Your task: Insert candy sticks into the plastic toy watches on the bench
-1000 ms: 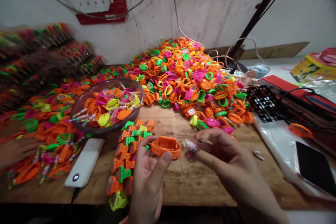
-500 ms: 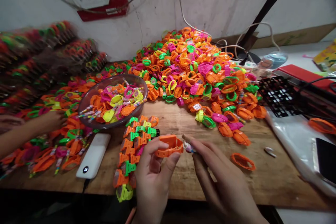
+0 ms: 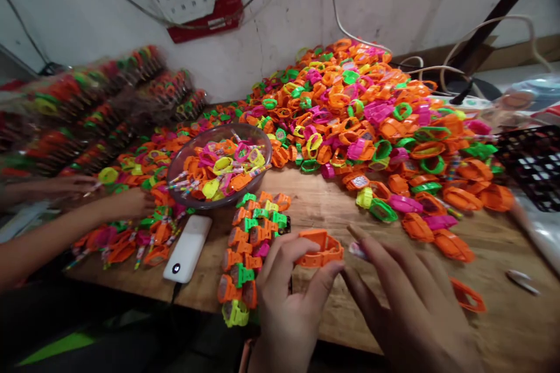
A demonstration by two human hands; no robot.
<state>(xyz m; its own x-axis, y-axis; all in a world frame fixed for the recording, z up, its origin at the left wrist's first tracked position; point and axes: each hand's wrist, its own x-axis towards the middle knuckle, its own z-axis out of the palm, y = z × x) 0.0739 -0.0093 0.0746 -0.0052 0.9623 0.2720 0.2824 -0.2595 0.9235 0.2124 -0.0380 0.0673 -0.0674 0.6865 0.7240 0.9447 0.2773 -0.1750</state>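
Observation:
My left hand (image 3: pixel 291 291) pinches an orange toy watch (image 3: pixel 321 249) between thumb and fingers, its strap looped into a ring. Just to the right is my right hand (image 3: pixel 402 297), slightly blurred, with a small white-and-purple printed piece (image 3: pixel 357 250) at its fingertips. A narrow gap separates this piece from the watch. Beside my left hand, toy watches in orange, green and yellow (image 3: pixel 245 274) lie in close rows. A loose orange watch (image 3: pixel 468 296) rests to the right, partly behind my right hand.
Behind is a big heap of coloured toy watches (image 3: pixel 350 111). A clear bowl (image 3: pixel 210 205) holds more, with printed sticks. A white power bank (image 3: pixel 188 250) lies at the front. Another person's arm (image 3: pixel 87 215) reaches in from the left. A black basket (image 3: pixel 531 163) stands right.
The view has swung left, so things appear further right. My right fingers have spread a little and the printed piece is further from the watch. The other person's hands have moved.

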